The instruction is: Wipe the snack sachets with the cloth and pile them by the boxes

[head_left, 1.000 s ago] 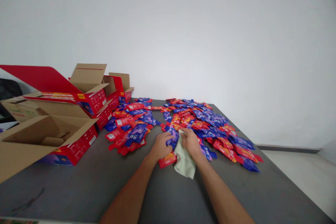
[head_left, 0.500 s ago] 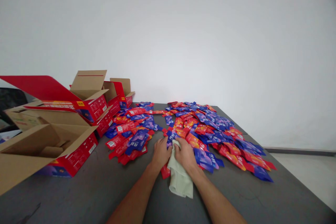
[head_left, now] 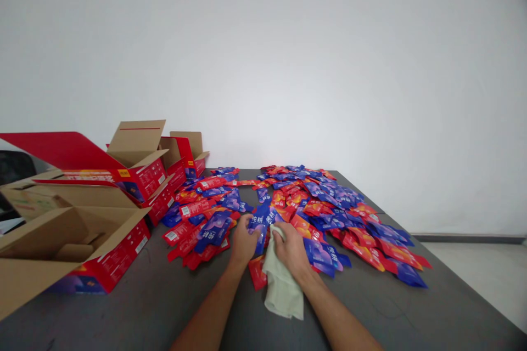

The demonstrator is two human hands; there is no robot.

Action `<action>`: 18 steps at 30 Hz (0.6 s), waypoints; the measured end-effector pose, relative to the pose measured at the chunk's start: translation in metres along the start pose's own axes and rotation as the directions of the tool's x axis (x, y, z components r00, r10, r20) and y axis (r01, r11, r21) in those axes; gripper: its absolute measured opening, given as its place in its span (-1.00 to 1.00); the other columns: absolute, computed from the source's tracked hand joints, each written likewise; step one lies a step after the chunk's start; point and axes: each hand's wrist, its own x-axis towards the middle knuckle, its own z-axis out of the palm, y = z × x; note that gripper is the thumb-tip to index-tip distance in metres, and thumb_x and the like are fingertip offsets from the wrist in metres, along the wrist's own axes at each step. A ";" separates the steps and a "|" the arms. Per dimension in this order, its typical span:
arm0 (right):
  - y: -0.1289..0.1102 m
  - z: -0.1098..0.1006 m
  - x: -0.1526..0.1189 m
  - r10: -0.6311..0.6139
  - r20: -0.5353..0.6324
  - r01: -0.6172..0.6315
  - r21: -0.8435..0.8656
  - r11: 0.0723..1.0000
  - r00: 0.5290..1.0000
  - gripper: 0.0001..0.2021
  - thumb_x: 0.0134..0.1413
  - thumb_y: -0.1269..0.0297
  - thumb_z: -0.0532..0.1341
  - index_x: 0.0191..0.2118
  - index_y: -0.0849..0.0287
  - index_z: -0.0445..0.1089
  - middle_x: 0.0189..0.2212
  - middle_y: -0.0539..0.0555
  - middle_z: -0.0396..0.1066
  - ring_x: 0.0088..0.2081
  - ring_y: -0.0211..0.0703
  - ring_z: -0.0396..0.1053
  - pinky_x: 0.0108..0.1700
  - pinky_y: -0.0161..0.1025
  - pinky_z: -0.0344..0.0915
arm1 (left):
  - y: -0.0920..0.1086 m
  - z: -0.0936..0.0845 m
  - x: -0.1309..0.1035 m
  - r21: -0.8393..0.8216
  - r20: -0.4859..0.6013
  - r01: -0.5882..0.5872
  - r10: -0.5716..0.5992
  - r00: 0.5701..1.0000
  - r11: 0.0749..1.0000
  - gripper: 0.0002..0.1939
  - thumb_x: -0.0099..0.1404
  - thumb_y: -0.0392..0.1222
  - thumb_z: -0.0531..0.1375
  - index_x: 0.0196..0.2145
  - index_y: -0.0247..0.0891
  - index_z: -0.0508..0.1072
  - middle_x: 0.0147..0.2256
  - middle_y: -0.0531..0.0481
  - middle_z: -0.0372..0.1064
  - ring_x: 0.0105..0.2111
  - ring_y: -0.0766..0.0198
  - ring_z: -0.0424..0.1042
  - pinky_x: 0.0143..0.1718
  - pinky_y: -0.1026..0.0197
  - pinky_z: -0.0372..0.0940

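In the middle of the dark table, my left hand (head_left: 242,244) grips a blue-purple foil pouch (head_left: 257,230) by its left edge, the printed side facing up. My right hand (head_left: 290,245) is closed on a pale cream cloth (head_left: 284,285), which hangs down toward me over the tabletop. Another blue pouch (head_left: 272,216) lies just beyond the right fingers. Beneath and between the hands is a red pouch (head_left: 257,273), partly covered by the cloth.
Many red and blue pouches spread in a large pile (head_left: 329,203) on the right and a smaller heap (head_left: 206,225) on the left. Open red cartons (head_left: 123,255) line the table's left side. A white wall (head_left: 263,66) rises behind the table (head_left: 164,307).
My left hand has shifted slightly left, away from the right, with the blue-purple pouch now showing in it. The right hand keeps the cloth. The view has tilted up slightly.
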 end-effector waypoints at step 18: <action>-0.018 -0.014 0.006 -0.080 -0.045 0.085 0.145 0.986 0.996 -0.79 0.28 0.25 0.13 -0.11 0.10 0.50 -0.18 0.14 0.49 -0.13 -0.07 0.43 -0.03 -0.13 0.38 | 0.037 -0.016 -0.006 -0.720 0.371 0.395 -0.165 0.914 0.570 -0.56 0.00 -0.19 0.40 -0.12 -0.27 0.52 -0.24 -0.08 0.53 -0.36 0.29 0.48 -0.25 0.23 0.35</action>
